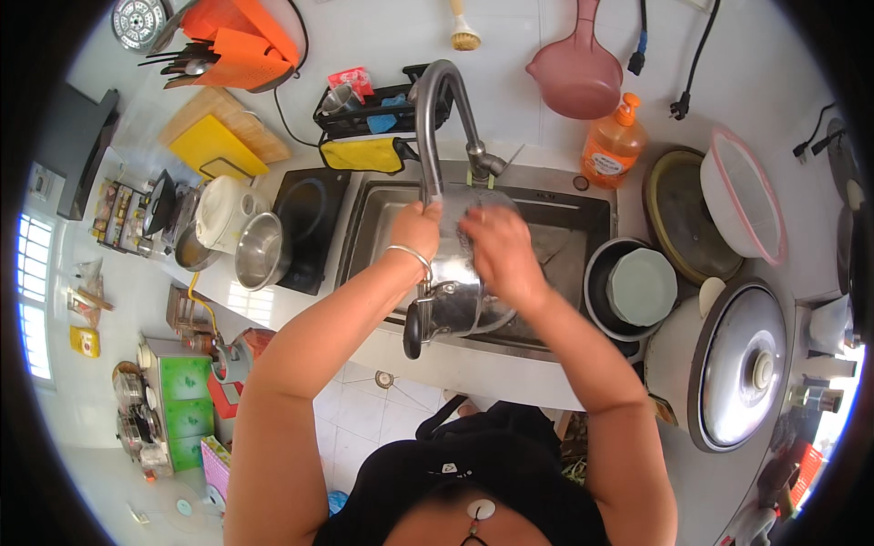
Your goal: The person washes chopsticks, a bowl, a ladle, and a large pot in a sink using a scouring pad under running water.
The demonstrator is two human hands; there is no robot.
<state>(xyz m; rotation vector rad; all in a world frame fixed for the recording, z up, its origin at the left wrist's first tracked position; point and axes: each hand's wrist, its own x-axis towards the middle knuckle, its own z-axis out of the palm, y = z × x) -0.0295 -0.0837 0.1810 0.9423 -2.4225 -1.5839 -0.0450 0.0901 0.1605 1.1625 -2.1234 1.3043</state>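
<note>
**Pot held over sink, scrubbed by hand**

Pot (455,296), stainless steel w/ a black handle, sits tilted over the sink (583,214), right under the curved tap (435,109). Probably held there so water and runoff fall into the basin, not onto the counter (473,369). Handle points down toward the person, mouth turned up and away, so the inside faces the working hand.

Left hand (417,227) is clenched around the pot's rim on the near-left side, bracelet at the wrist; it acts as the steadying hold. Right hand (496,255) is at the pot's mouth, fingers curled over what looks like a mesh or clear scrubbing pad (478,214); can't tell exactly how firmly it's gripped, but it's closed on it, not flat.

Around it: dark pan w/ a pale green plate (642,287) just right of the sink, big steel lid (737,364) further right, orange soap bottle (612,146) behind the basin, steel bowl (261,250) and black induction hob (308,227) on the left. Pink scoop (575,77) hangs on the wall above.
</note>
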